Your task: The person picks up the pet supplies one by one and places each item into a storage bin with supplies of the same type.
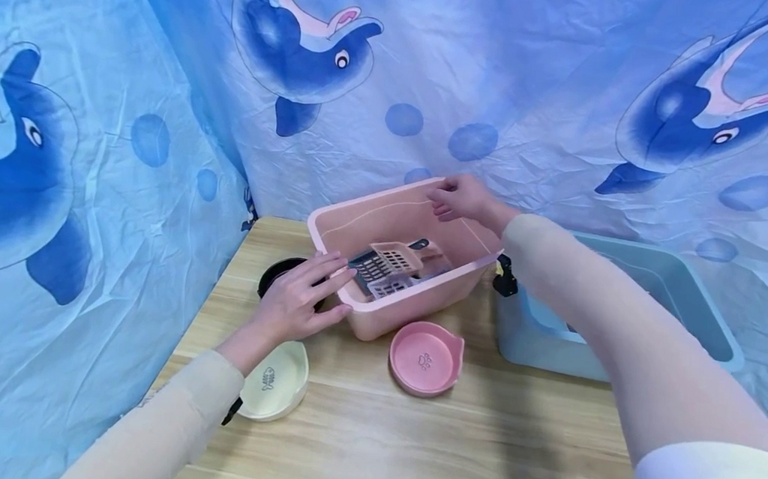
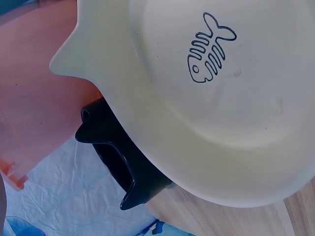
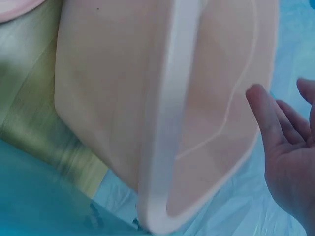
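Note:
A pink litter box stands at the back of the wooden table. Inside it lie several litter scoops: a peach one, a dark grey one and a pale purple one. My left hand rests on the box's near-left corner, fingers stretched over the rim. Above the far rim, towards its right corner, is my right hand. The right wrist view shows this hand with loosely bent fingers, thumb apart and nothing between them, beside the box wall.
A blue litter box stands to the right. In front of the pink box sits a pink cat-eared bowl. A cream bowl with a fishbone print lies below my left wrist, beside a black bowl. A dolphin-print curtain hangs behind.

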The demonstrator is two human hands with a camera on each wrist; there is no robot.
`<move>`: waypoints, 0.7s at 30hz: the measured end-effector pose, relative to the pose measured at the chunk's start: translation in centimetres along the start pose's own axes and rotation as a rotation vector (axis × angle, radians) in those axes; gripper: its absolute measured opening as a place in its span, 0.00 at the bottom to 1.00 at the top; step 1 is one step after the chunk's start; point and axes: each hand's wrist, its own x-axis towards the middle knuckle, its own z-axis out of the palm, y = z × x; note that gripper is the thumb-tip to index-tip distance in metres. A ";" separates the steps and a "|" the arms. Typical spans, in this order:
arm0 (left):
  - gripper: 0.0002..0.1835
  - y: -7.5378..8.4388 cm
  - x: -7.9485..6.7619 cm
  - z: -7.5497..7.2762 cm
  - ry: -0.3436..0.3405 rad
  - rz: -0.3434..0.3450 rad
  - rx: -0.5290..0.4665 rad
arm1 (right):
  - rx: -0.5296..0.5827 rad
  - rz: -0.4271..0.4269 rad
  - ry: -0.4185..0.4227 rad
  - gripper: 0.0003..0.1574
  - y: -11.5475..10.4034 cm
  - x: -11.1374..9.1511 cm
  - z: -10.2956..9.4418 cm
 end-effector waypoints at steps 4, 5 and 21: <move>0.36 0.0 0.2 -0.1 -0.006 0.001 -0.005 | 0.004 0.011 -0.063 0.23 0.1 -1.5 -1.8; 0.36 0.0 0.2 -0.1 0.000 0.005 -0.006 | 0.010 0.009 -0.075 0.23 0.3 -2.0 -2.2; 0.39 0.0 1.0 -1.1 -0.098 0.012 0.004 | -0.118 -0.044 -0.076 0.28 3.6 -12.7 -10.6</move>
